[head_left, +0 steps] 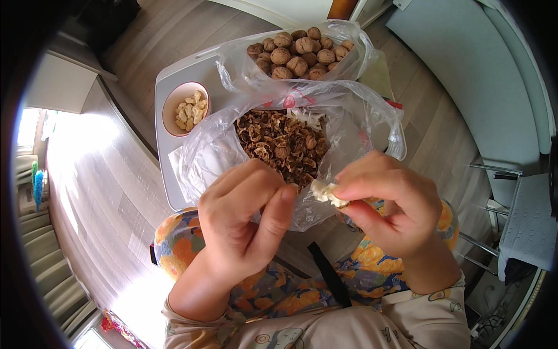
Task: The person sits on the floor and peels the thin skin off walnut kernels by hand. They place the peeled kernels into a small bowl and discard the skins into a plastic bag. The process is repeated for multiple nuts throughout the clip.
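Observation:
A pale, peeled walnut kernel [326, 192] is pinched between the thumb and fingers of my right hand [395, 203], with a bit of brown skin at its lower side. Close beside it, my left hand [247, 212] is closed, thumb pressed to the curled fingers; whether a shred of skin sits in that pinch is too small to tell. Both hands hover over the near edge of a clear plastic bag [349, 116] that holds a heap of broken walnut shells and skins [282, 139].
A grey tray table [174, 168] carries the bags. At its left stands a bowl [167, 113] of peeled walnut kernels [192, 110]. Whole walnuts [297, 61] fill another clear bag at the back. A chair with metal legs [526, 221] is at the right.

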{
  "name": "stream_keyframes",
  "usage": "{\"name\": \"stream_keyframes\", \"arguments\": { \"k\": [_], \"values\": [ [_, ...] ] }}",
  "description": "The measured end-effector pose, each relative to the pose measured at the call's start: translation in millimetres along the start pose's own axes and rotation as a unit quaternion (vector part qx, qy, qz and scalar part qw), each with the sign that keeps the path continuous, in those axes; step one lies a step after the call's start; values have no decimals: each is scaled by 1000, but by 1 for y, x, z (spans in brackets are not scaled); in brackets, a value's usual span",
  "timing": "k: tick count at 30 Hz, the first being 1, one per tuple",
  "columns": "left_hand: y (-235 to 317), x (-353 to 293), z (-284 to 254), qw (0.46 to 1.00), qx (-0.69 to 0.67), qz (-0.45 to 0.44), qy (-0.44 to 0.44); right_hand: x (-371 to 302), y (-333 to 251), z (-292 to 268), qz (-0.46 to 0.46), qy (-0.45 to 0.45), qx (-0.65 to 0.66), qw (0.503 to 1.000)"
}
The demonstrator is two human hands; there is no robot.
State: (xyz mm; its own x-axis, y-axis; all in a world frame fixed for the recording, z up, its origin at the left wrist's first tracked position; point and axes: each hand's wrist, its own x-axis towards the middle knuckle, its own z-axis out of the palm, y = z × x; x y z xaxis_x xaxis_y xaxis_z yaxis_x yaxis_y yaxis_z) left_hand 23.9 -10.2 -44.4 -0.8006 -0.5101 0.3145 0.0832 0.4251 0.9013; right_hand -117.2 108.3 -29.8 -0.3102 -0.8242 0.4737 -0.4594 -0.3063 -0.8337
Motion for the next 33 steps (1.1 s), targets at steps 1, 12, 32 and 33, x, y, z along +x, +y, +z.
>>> {"name": "stream_keyframes", "arguments": {
  "k": [1, 12, 32, 33],
  "values": [
    [2, 1, -2, 1000, -7, -3, -15, 0, -1, -1, -5, -9, -10, 1000],
    [9, 4, 6, 999, -21, -24, 10, -1, 5, 4, -119, -13, -138, 983],
    [6, 0, 10, 997, -43, -48, 50, -6, 0, 18, 34, 41, 10, 999],
    [6, 1, 11, 997, -40, -45, 46, -6, -2, 17, 61, 40, 32, 997]
  ]
}}
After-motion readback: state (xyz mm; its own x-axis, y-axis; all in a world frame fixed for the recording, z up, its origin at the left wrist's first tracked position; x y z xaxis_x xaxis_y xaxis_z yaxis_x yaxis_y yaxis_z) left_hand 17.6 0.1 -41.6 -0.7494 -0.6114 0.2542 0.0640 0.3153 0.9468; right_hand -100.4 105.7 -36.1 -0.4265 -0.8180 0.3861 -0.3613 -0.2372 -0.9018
